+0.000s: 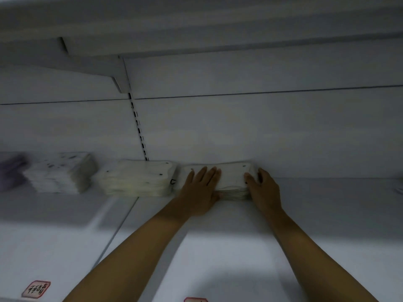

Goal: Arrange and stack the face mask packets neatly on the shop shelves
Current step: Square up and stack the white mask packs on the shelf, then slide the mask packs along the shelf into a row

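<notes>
Shelf [65, 225] white, dim light, w/ back panel behind. Purple pile [11, 173] far left, speckled stack [61, 173], cream stack [137, 179], then my stack [231, 177]: left hand [200, 190] flat on top, right hand [263, 190] curled round its right edge.

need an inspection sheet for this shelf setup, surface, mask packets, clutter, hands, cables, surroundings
surface: white shelf, dimly lit, seam between two shelf boards at left.
job's things: right stack of white mask packets against the back panel; middle stack beside it; patterned stack further left; blurred purple stack at the edge.
clutter: nothing seen.
hands: left hand flat on the right stack's top and left side; right hand curled round its right end.
cables: nothing seen.
surroundings: slotted upright, upper shelf, two red-edged labels near the front.
</notes>
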Demonstrator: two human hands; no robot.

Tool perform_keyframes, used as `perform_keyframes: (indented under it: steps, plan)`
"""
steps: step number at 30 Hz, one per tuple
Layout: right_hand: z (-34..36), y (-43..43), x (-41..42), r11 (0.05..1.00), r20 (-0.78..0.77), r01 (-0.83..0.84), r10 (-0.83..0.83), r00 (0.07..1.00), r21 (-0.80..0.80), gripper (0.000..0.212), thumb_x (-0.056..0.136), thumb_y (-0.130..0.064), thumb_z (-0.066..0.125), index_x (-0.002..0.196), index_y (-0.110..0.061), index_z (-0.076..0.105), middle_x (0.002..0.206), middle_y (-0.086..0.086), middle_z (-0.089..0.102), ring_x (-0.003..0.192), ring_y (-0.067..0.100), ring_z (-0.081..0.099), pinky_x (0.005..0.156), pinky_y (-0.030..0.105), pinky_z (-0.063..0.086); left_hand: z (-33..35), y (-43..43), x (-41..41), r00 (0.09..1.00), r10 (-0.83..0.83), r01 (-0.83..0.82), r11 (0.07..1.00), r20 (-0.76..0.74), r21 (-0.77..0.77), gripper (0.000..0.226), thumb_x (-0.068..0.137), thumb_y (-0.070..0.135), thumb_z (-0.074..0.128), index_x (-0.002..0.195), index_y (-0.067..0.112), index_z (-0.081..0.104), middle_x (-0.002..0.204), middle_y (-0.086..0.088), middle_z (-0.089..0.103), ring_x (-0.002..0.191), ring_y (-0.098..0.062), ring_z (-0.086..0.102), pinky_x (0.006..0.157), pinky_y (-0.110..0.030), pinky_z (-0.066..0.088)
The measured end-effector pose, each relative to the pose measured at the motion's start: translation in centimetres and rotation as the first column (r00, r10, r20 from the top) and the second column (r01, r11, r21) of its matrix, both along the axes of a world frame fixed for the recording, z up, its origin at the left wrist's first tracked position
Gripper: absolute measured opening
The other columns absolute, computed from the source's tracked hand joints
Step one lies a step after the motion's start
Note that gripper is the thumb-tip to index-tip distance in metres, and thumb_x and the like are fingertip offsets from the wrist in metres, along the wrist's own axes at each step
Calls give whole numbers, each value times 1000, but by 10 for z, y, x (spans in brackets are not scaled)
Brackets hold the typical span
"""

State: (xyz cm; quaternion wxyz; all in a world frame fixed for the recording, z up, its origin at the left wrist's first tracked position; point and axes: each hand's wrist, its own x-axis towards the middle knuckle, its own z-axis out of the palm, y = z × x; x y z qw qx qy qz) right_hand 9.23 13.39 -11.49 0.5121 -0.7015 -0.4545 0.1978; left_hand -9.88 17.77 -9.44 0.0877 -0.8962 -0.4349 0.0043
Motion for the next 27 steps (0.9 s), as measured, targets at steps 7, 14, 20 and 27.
perform_keyframes:
  steps: [7, 14, 20, 27]
  plan:
    - [5, -10, -3, 988, -105, 141, -134, 985, 65, 54, 94, -38, 58, 133, -1, 51, 133, 18, 56, 124, 31, 51, 102, 35, 37, 37, -9, -6, 994, 58, -44, 990, 98, -130, 80, 97, 60, 24, 153, 16, -13, 160, 3, -18, 147, -17, -18, 119, -45, -7]
    - [6, -61, -19, 986, 169, 157, -164, 972, 52, 56, 95, -42, 54, 142, -13, 43, 142, 10, 47, 132, 25, 42, 107, 34, 35, 48, -38, -21, 998, -32, 34, 999, 49, -30, 79, 99, 56, 29, 153, 15, -11, 161, 0, -17, 148, -17, -15, 118, -41, -6]
    - [6, -131, -22, 960, 599, 274, -187, 778, -56, 63, 90, -51, 51, 138, -10, 49, 135, 12, 56, 126, 30, 49, 107, 36, 35, 12, -89, -21, 972, -63, 81, 994, 228, -74, 85, 92, 67, 31, 154, 16, 6, 162, -4, 6, 148, -22, 10, 118, -39, 11]
    - [14, -228, -7, 921, 814, 370, -119, 568, -123, 67, 88, -57, 44, 141, -15, 42, 141, 7, 50, 131, 26, 42, 110, 39, 27, 0, -146, 8, 889, -205, 240, 970, 410, -35, 81, 89, 62, 46, 153, 22, 17, 157, -4, 27, 141, -25, 29, 111, -40, 27]
